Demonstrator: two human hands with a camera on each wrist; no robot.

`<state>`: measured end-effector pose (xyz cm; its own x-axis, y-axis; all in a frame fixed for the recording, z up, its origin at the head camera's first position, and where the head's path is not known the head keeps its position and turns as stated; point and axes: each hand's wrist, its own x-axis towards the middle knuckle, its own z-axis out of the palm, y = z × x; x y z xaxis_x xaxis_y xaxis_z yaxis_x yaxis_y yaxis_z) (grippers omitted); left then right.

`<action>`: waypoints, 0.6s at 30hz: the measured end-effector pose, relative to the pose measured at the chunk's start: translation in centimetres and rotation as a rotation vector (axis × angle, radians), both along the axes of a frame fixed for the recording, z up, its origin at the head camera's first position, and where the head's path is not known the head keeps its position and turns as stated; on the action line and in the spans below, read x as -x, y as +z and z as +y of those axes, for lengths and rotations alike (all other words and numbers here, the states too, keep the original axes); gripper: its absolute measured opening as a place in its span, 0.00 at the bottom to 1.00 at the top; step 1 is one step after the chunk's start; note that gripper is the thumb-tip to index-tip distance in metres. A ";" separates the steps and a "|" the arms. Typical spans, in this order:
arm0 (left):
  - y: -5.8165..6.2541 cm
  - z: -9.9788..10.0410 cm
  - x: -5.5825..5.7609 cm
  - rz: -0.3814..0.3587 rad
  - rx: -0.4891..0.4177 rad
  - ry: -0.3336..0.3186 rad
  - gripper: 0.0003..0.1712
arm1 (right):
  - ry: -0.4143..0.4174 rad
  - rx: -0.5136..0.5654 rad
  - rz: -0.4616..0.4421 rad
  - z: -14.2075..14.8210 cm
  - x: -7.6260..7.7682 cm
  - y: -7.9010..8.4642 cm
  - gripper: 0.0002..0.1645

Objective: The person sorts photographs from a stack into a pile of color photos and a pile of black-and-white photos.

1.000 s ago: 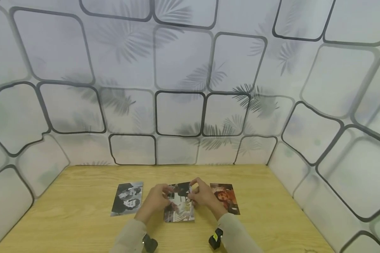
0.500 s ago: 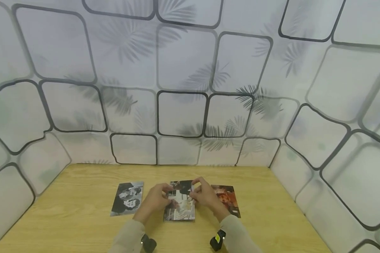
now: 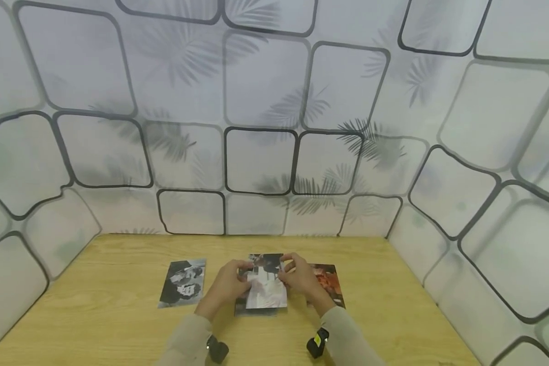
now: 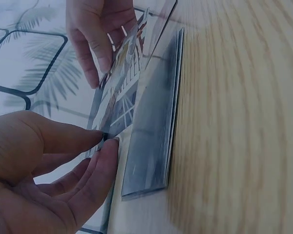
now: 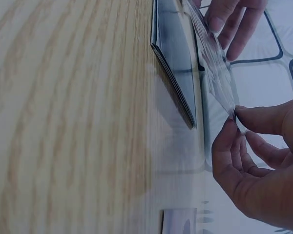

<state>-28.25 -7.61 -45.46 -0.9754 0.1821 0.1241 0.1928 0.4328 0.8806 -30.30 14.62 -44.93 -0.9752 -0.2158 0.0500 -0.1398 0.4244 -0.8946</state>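
Note:
A glossy photo print (image 3: 267, 292) is held just above the table in the head view, tilted, with glare over its lower part. My left hand (image 3: 229, 282) pinches its left edge between thumb and fingers. At the opposite edge, my right hand (image 3: 300, 277) pinches it the same way. Beneath lies a thin stack of photo prints (image 4: 151, 131), and a gap between it and the raised print shows in the left wrist view. The right wrist view shows the layered edges of that stack (image 5: 178, 63).
On the wooden table (image 3: 119, 284), a black-and-white photo (image 3: 182, 283) lies left of the hands. A reddish-brown photo (image 3: 330, 284) lies to the right, partly behind the right hand. Patterned fabric walls (image 3: 261, 162) rise at the back and sides.
Both hands have raised the top print off the stack and shifted it slightly right. The stack's lower edge now shows under it. The side photos stay in place.

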 end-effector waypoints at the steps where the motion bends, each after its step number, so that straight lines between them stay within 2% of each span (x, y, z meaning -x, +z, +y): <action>1: 0.0 0.2 0.0 0.004 0.000 -0.004 0.27 | -0.003 -0.004 0.009 0.1 0.0 0.0 0.25; 8: 0.2 1.6 0.5 0.045 0.006 -0.039 0.26 | -0.047 -0.025 0.007 1.5 -0.3 0.7 0.27; 15: 0.0 4.1 1.0 0.076 0.007 -0.083 0.26 | -0.106 -0.154 0.078 3.8 0.0 0.9 0.26; 18: 0.0 5.5 1.0 0.086 0.019 -0.082 0.26 | -0.138 -0.200 0.089 4.8 0.2 0.7 0.25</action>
